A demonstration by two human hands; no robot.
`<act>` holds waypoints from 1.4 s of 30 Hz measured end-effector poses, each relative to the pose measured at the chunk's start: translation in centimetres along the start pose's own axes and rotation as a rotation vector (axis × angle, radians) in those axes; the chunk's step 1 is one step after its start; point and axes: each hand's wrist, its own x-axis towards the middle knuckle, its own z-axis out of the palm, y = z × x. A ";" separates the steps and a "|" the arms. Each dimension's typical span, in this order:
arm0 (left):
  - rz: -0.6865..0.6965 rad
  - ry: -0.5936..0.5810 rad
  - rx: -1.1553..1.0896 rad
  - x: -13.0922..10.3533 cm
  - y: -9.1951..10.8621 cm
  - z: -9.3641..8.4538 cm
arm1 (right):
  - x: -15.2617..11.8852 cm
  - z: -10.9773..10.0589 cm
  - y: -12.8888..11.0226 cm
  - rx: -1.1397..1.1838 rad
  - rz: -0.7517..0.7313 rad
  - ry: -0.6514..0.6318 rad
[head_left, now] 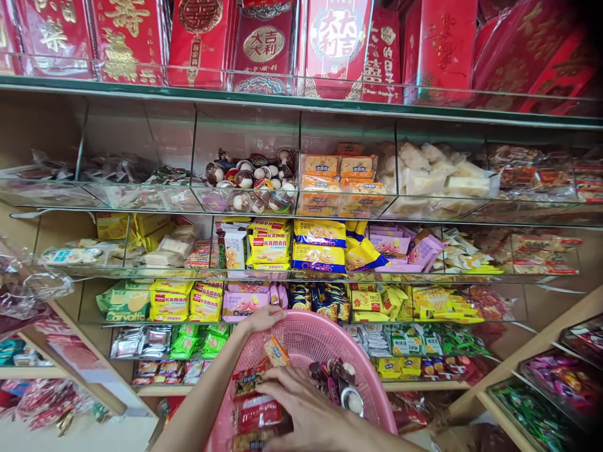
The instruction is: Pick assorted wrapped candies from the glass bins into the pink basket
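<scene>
A pink perforated plastic basket [313,333] is at the bottom centre, close to the shelves. My left hand [266,317] grips its far rim, fingers bent over the edge. Inside the basket, my right hand [299,402] reaches over wrapped snacks, its fingers spread apart and resting by a red packet [257,412]. An orange-wrapped biscuit [276,351] leans above that hand. On the basket's right side lie several chocolate-and-white sweets [336,370] and a round silver-rimmed cup [352,400].
Glass shelves ahead hold yellow packets [268,245], orange-wrapped biscuits [320,166], mushroom-shaped sweets [249,176] and white wrapped pieces [443,169]. Red envelopes [200,41] line the top shelf. At the lower right, side trays hold green packets [537,408].
</scene>
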 end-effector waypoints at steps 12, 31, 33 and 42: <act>-0.032 -0.014 -0.019 0.1 -0.2 -0.1 | -2.2 3.6 1.6 -0.278 -0.166 -0.004; -0.036 0.013 0.002 -0.5 0.6 0.0 | -1.4 3.3 1.1 0.216 0.473 0.175; -0.039 0.007 0.009 -0.5 0.7 0.0 | -1.3 3.7 1.3 0.265 0.508 0.194; -0.032 0.001 -0.007 -0.4 0.4 0.0 | -1.2 3.8 0.7 0.517 0.567 0.198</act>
